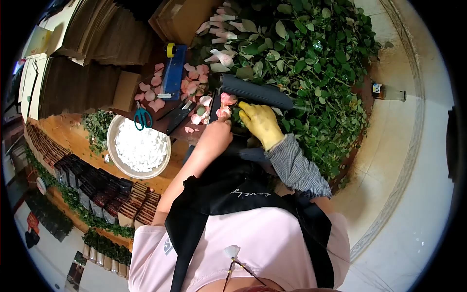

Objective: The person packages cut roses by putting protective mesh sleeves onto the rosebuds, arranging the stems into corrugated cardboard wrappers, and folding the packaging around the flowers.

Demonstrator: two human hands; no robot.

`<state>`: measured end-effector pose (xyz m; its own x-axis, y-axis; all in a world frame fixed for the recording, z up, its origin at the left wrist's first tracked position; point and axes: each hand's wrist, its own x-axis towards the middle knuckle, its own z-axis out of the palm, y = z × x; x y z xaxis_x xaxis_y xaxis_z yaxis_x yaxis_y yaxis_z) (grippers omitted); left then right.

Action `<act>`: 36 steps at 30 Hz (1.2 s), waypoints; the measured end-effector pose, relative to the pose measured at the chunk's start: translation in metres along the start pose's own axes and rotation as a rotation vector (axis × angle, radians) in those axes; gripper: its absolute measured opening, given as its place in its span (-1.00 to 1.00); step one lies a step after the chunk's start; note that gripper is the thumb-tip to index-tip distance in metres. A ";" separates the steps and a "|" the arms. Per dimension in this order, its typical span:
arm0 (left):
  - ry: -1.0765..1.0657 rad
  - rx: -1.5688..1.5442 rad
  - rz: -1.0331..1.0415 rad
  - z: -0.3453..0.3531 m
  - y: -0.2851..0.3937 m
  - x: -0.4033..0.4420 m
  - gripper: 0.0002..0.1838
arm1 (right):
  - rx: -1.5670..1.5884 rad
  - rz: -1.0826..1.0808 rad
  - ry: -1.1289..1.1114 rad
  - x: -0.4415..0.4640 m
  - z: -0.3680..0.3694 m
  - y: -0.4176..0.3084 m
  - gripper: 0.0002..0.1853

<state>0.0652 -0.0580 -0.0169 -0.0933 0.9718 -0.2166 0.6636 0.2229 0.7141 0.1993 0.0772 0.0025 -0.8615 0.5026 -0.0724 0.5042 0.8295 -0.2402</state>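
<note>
My bare left hand point(218, 135) has its fingers curled at the lower edge of several pink roses point(226, 99), touching the lowest bloom; what lies under the fingers is hidden. Just right of the blooms, my right hand point(260, 122), in a yellow glove, has its fingers bent round green rose stems and leaves point(237, 117). Both hands are close together but apart. Behind them lies a dark ribbed roll point(258, 91). Loose pink petals point(193, 87) are scattered left of the blooms.
Leafy stems point(311, 73) pile up on the right, with white-wrapped roses point(223, 57) behind. At left are a black tool point(180, 117), teal scissors point(143, 117), a blue tape dispenser point(173, 73), a basin point(167, 155) of white pieces and cardboard stacks point(78, 85). A bottle point(389, 93) lies far right.
</note>
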 end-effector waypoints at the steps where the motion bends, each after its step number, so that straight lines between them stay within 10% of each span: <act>1: -0.033 -0.058 0.002 -0.012 0.001 0.000 -0.80 | 0.037 -0.032 0.146 0.001 -0.002 -0.001 -0.73; 7: -0.045 0.049 -0.007 0.000 -0.001 0.000 -0.85 | -0.069 0.163 -0.464 0.025 0.008 -0.005 -0.68; 13: 0.149 -0.432 -0.345 -0.038 -0.014 0.009 -0.67 | 0.115 -0.003 -0.185 0.004 0.014 0.009 -0.69; 15: 0.421 -0.134 -0.177 -0.021 -0.032 0.018 -0.60 | 0.044 0.055 -0.274 0.006 0.011 0.004 -0.66; 21: 0.370 -0.345 -0.180 0.036 -0.065 0.052 -0.46 | -0.027 0.026 -0.304 0.002 -0.004 -0.001 -0.65; 27: 0.430 -0.455 -0.172 0.042 -0.066 0.046 -0.49 | 0.282 -0.066 0.146 0.006 -0.047 -0.025 -0.69; 36: 0.397 -0.307 -0.165 0.035 -0.059 0.045 -0.51 | -0.136 0.080 -0.170 0.023 0.014 -0.017 -0.67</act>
<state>0.0481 -0.0297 -0.0919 -0.4915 0.8631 -0.1161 0.3742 0.3297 0.8668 0.1704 0.0713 -0.0091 -0.8106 0.5292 -0.2508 0.5647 0.8197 -0.0957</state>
